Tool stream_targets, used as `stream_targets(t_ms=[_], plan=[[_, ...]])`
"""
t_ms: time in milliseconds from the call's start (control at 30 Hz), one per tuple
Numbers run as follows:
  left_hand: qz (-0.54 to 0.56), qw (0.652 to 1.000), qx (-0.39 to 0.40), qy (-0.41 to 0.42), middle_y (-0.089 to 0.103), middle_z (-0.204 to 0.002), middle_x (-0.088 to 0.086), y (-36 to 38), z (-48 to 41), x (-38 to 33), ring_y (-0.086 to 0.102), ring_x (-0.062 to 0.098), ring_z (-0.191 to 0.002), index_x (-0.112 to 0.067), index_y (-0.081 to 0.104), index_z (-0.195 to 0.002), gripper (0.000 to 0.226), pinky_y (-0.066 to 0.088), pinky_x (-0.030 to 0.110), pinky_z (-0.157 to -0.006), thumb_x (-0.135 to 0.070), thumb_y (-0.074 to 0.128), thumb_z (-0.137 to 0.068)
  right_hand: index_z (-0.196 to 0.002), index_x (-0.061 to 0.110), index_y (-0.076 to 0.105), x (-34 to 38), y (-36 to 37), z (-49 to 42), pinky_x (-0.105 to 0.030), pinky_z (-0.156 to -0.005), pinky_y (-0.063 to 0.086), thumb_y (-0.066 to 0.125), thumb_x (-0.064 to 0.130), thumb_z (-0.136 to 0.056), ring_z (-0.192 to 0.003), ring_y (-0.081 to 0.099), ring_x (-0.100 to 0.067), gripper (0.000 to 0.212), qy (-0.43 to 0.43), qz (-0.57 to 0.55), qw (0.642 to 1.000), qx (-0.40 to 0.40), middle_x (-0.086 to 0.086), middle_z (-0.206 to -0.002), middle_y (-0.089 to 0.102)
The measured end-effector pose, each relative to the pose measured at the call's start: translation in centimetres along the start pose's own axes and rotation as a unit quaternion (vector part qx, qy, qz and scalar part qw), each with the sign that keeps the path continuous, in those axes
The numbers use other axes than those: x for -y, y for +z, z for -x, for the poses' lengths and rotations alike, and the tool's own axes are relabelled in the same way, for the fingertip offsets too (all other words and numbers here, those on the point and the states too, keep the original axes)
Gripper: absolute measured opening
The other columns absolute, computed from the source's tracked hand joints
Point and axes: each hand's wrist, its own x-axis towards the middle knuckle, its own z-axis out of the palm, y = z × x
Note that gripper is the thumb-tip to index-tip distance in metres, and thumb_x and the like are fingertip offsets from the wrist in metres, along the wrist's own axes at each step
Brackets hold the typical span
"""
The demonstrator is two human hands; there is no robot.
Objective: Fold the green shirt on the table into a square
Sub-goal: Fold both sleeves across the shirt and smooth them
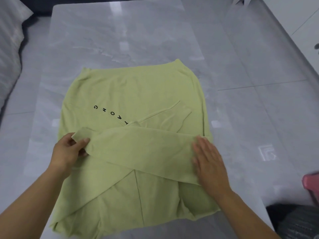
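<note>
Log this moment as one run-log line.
left hand: pinches cuff | right hand: flat on sleeve | green shirt: on table, not yet square

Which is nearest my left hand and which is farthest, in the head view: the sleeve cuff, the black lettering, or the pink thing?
1. sleeve cuff, pinched in the left hand.
2. black lettering, just beyond, on the green shirt.
3. pink thing, at the far right edge.

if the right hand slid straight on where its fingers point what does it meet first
Likely the other sleeve's cuff, lying on the green shirt just beyond the right hand; depth unclear.
</note>
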Motion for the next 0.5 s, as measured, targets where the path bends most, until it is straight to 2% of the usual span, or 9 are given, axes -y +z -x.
stream_targets(t_ms=[67, 133, 167, 233, 267, 333, 400, 500], plan=[[0.053, 0.998, 0.009, -0.025, 0.053, -0.069, 0.011, -0.1, 0.0, 0.0, 0.056, 0.005, -0.038, -0.010, 0.057, -0.088, 0.003, 0.051, 0.015, -0.048, -0.008, 0.059, -0.088, -0.136, 0.006, 0.042, -0.6, 0.5, -1.2, -0.031, -0.114, 0.009, 0.017, 0.038, -0.098, -0.133, 0.028, -0.017, 0.056, -0.002, 0.019, 0.998, 0.067, -0.010, -0.143, 0.042], [0.083, 0.996, 0.023, -0.033, 0.061, -0.055, 0.003, 0.0, 0.1, -0.1, 0.058, 0.006, -0.039, -0.011, 0.057, -0.091, 0.007, 0.052, 0.013, -0.050, -0.005, 0.057, -0.089, -0.140, 0.007, 0.035, -2.7, 0.6, -1.2, -0.033, -0.115, 0.006, 0.008, 0.044, -0.097, -0.136, 0.022, -0.014, 0.063, 0.012, 0.037, 0.993, 0.109, -0.008, -0.147, 0.036], [0.059, 0.997, 0.033, -0.025, 0.061, -0.048, -0.002, 0.3, 0.2, -0.1, 0.056, 0.005, -0.038, -0.011, 0.056, -0.094, 0.009, 0.050, 0.012, -0.049, -0.004, 0.057, -0.088, -0.142, 0.008, 0.032, -3.9, 0.6, -0.9, -0.034, -0.115, 0.006, 0.007, 0.046, -0.097, -0.139, 0.018, -0.012, 0.063, 0.012, 0.048, 0.992, 0.118, -0.008, -0.148, 0.033], [-0.007, 0.999, 0.041, -0.001, 0.058, -0.043, -0.003, 0.9, 0.6, -0.1, 0.050, 0.001, -0.034, -0.012, 0.056, -0.085, 0.009, 0.044, 0.010, -0.045, -0.004, 0.060, -0.086, -0.143, 0.009, 0.028, -5.3, 0.1, -0.6, -0.037, -0.116, 0.006, 0.008, 0.046, -0.098, -0.143, 0.006, -0.009, 0.062, -0.004, 0.059, 0.991, 0.123, -0.008, -0.149, 0.032], [-0.034, 0.999, 0.029, 0.006, 0.058, -0.046, -0.001, 1.1, 0.7, 0.0, 0.048, -0.001, -0.034, -0.013, 0.057, -0.080, 0.011, 0.042, 0.012, -0.045, -0.005, 0.061, -0.086, -0.142, 0.008, 0.028, -5.2, -0.1, -0.7, -0.037, -0.116, 0.006, 0.009, 0.047, -0.098, -0.143, 0.004, -0.008, 0.062, -0.010, 0.060, 0.991, 0.121, -0.009, -0.149, 0.032], [-0.064, 0.998, -0.004, 0.005, 0.057, -0.058, 0.006, 1.2, 0.7, 0.4, 0.050, 0.000, -0.039, -0.012, 0.059, -0.081, 0.007, 0.041, 0.021, -0.054, -0.010, 0.063, -0.085, -0.142, 0.008, 0.030, -4.1, -0.3, -1.2, -0.036, -0.116, 0.003, 0.013, 0.046, -0.097, -0.142, 0.010, -0.013, 0.061, -0.017, 0.053, 0.992, 0.110, -0.009, -0.149, 0.030], [-0.094, 0.995, -0.029, 0.008, 0.058, -0.065, 0.009, 1.1, 0.9, 1.0, 0.055, 0.012, -0.053, -0.009, 0.060, -0.086, 0.007, 0.038, 0.028, -0.059, -0.014, 0.064, -0.085, -0.142, 0.008, 0.030, -3.1, -0.1, -1.4, -0.035, -0.116, 0.001, 0.016, 0.045, -0.096, -0.140, 0.016, -0.017, 0.060, -0.013, 0.041, 0.994, 0.098, -0.007, -0.149, 0.028], [-0.204, 0.976, -0.073, 0.027, 0.062, -0.087, 0.017, 1.5, 1.3, 1.6, 0.056, 0.029, -0.077, -0.006, 0.057, -0.099, 0.018, 0.039, 0.032, -0.067, -0.017, 0.062, -0.086, -0.144, 0.011, 0.025, -3.2, 0.3, -0.8, -0.034, -0.117, -0.001, 0.010, 0.050, -0.096, -0.143, 0.003, -0.010, 0.064, 0.004, 0.034, 0.994, 0.107, -0.006, -0.151, 0.024]])
